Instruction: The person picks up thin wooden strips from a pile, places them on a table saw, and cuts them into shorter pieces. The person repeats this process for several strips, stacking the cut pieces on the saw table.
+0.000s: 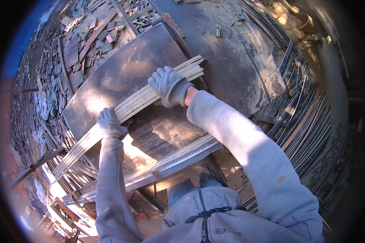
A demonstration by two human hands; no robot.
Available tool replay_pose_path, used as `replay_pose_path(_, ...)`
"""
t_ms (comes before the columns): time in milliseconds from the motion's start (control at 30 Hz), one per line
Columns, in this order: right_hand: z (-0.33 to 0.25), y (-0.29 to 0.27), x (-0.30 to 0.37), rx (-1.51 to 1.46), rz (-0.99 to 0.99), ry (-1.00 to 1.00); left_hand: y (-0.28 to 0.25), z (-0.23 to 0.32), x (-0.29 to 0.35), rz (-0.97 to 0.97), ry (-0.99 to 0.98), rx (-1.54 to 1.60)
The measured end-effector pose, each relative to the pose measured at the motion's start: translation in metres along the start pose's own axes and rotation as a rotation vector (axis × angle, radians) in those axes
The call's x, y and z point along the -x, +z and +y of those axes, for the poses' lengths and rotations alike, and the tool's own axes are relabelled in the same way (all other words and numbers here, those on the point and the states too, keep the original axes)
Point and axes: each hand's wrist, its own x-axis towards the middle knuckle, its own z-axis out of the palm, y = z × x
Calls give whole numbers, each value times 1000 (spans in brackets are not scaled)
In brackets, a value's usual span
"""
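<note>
A bundle of long, thin pale wooden strips [136, 101] lies slantwise across my front, from lower left to upper right. My left hand [108, 121], in a grey glove, is closed round the bundle near its middle. Farther right, my right hand [167, 85] wraps over the strips close to their ragged right end; its glove is grey too. Beneath the bundle is a dark, worn metal tabletop [150, 48] with sawdust on it. How the fingers sit under the strips is hidden.
Along the table's near edge runs a measuring scale [184, 157]. Wood offcuts [105, 38] are heaped at the far left, and long strips [308, 129] are stacked at the right. More thin strips [71, 174] lie at the lower left. A small wood block [218, 31] stands on the far surface.
</note>
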Motion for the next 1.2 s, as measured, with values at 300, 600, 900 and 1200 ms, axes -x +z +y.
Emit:
replay_pose_path(300,2,3,-3,11,19,-4,0,-3,-2,35,14,-9)
replay_pose_path(600,2,2,-6,22,12,-17,2,-7,-2,53,25,-13)
replay_pose_path(900,5,0,-8,12,28,-26,-5,-7,-8,36,42,-23)
replay_pose_path(1200,4,-2,-11,37,42,-1,-8,-6,-12,49,20,22)
